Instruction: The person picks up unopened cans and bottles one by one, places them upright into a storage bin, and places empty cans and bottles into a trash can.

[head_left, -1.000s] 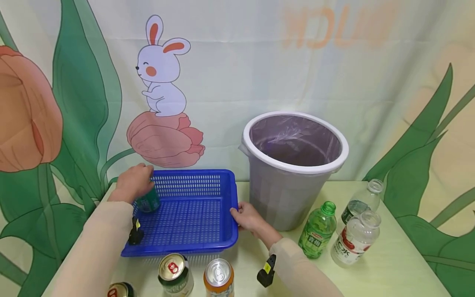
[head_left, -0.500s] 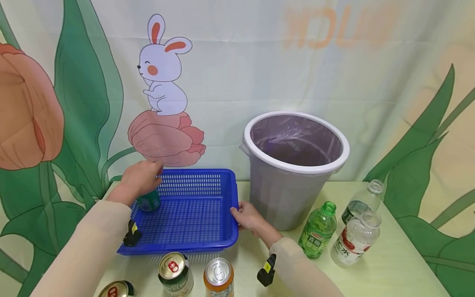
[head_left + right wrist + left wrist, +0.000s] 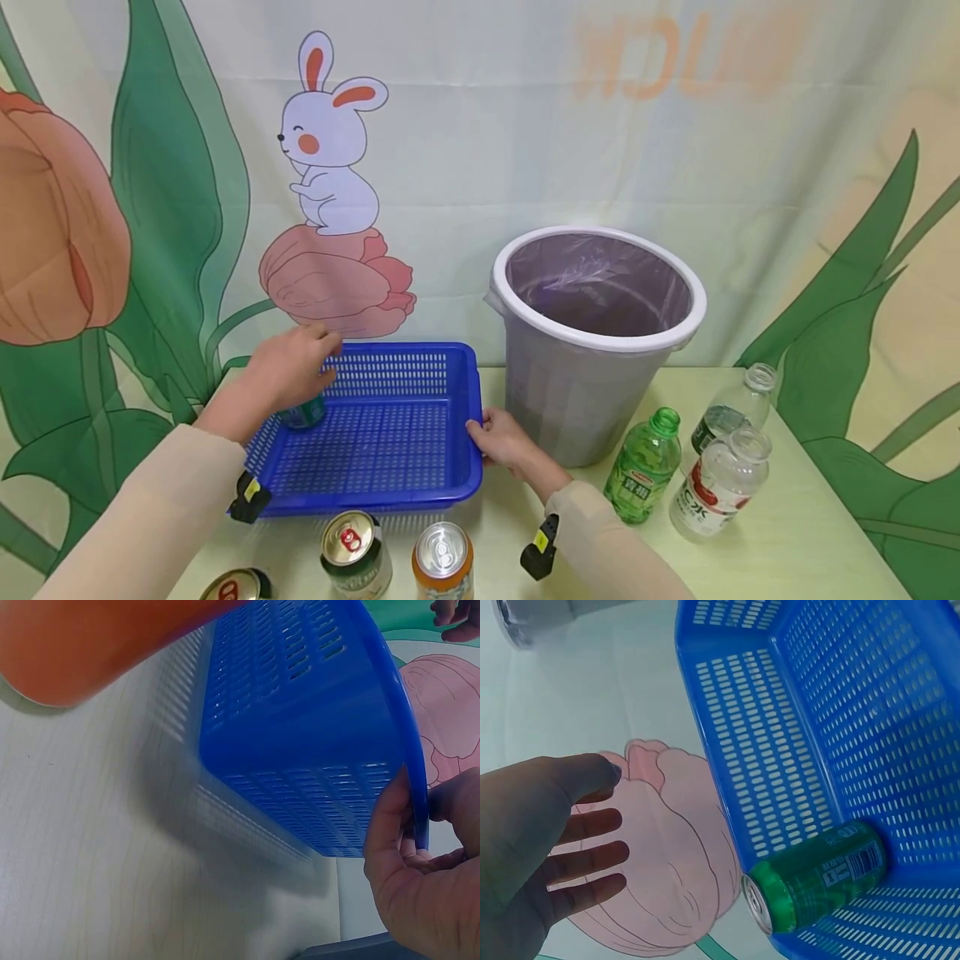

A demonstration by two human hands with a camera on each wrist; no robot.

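Observation:
A blue plastic basket [image 3: 405,496] with slotted walls is on the table. Its right rim is pinched by my right hand [image 3: 504,437], thumb on one side and fingers on the other, as the right wrist view [image 3: 427,862] of that hand shows. Inside the basket's back left corner stands a green drink can [image 3: 817,877], partly hidden in the head view by my left hand [image 3: 296,367]. That left hand hovers over the can with nothing in it; the left wrist view has its fingers [image 3: 592,859] loosely bent and apart from the can.
In front of the basket stand a dark green can [image 3: 356,558], an orange can [image 3: 442,562] and a partly seen can [image 3: 236,586]. A grey bin [image 3: 570,400] with a liner stands right of the basket. Farther right are a green bottle [image 3: 642,471] and two clear bottles [image 3: 716,492].
My left hand has let go of the green can and moved up and to the right, leaving the can in the basket. The right hand keeps its grip on the rim.

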